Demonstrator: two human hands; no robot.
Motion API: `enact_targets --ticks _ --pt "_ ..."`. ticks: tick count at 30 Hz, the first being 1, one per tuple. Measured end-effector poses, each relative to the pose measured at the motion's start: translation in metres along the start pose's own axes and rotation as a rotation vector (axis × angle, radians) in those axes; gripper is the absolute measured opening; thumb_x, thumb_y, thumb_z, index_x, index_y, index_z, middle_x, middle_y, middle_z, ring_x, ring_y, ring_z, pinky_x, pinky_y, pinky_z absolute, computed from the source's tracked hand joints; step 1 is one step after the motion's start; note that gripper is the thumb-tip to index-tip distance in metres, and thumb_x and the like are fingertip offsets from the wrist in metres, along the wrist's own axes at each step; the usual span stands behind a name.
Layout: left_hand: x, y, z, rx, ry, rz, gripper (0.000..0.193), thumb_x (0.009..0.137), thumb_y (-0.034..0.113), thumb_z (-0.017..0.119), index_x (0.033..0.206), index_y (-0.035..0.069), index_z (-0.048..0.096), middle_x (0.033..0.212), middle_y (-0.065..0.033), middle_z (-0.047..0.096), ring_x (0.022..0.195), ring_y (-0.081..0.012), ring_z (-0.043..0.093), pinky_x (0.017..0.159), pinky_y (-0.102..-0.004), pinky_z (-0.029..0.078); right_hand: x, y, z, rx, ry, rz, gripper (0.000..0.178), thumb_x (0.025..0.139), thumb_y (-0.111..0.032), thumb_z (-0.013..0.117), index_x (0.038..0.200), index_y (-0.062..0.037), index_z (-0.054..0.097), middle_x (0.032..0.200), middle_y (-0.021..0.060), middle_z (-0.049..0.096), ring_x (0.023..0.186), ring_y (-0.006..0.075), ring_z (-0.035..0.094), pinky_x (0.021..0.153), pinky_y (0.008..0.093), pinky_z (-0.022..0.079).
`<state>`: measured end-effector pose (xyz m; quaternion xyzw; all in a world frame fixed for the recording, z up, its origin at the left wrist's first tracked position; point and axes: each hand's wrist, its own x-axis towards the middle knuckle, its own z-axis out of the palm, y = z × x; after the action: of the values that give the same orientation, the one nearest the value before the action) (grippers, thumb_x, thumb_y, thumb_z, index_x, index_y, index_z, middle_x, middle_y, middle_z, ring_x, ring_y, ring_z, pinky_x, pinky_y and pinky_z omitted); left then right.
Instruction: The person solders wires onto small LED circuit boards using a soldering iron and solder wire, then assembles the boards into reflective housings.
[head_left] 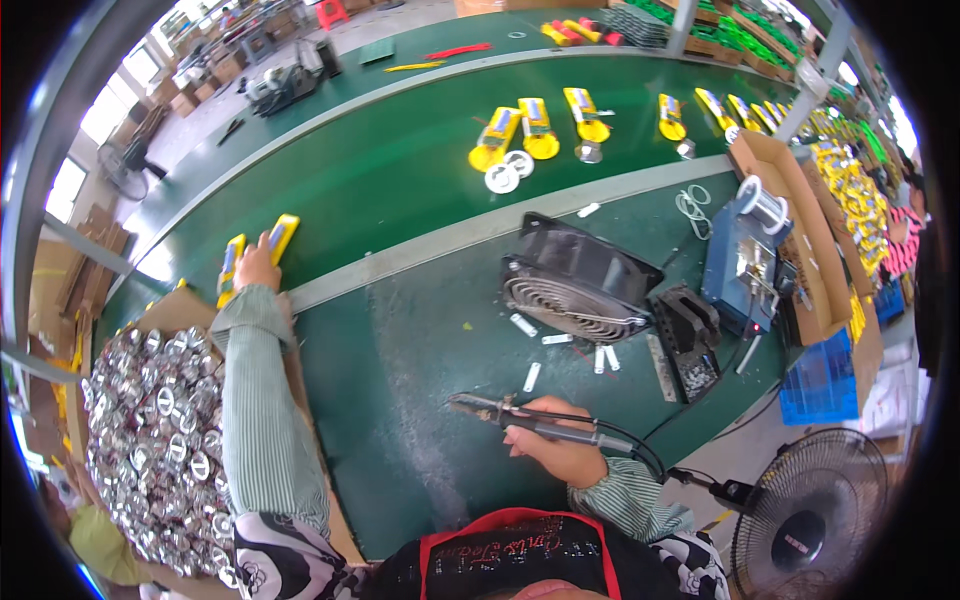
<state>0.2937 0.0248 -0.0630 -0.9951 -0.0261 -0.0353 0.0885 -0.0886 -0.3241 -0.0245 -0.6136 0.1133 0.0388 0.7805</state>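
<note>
Here, I have the two hands well apart, and I place everything by the black blower (580,275) standing on the green bench (350,430). Nearest me, on the blower's near side, the right hand (562,457) is closed round the grey handle of a soldering iron (550,429), its tip pointing left. A standing fan (810,520) is to the blower's right and nearer me; a heap of silvery round parts (160,440) lies well to the blower's left. Between the iron and the blower I see small white strips (531,377), some just beside the blower's grille. Right of the blower come a black stand (690,328), then a blue machine (727,262) bearing a spool of wire (763,205), then an open carton (812,250).

Well left of the blower, the left hand (258,267) reaches over the green belt (370,160) to two yellow pieces (287,230). One lies just left of the hand, the other at its fingers on the right; I cannot tell whether the fingers grip it. Beyond the blower, more yellow pieces (537,130) lie on the belt, with white discs (502,178) beside them, well apart from both hands.
</note>
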Motion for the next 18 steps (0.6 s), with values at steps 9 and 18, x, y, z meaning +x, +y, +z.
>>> enact_targets --ticks 9,18 --pt "-0.033 -0.001 -0.03 -0.032 0.082 0.173 0.075 0.07 0.015 0.07 0.135 0.018 0.033 0.104 -0.0201 0.058 0.097 -0.0346 0.059 0.084 -0.0417 0.049 -0.011 0.008 0.004 -0.009 0.038 -0.101 0.017 0.08 0.0 0.064 0.093 0.0063 0.055 0.076 0.013 0.065 0.065 0.0149 0.064 0.057 0.0258 0.053" --pt "-0.176 0.037 -0.11 -0.387 0.048 0.459 0.066 0.065 0.019 0.066 0.126 0.01 0.042 0.095 -0.0217 0.056 0.088 -0.0383 0.057 0.079 -0.0434 0.047 -0.028 -0.001 0.008 -0.017 0.06 -0.097 0.017 0.081 0.0 0.061 0.094 0.0057 0.053 0.077 0.0134 0.064 0.063 0.0146 0.063 0.057 0.0249 0.052"
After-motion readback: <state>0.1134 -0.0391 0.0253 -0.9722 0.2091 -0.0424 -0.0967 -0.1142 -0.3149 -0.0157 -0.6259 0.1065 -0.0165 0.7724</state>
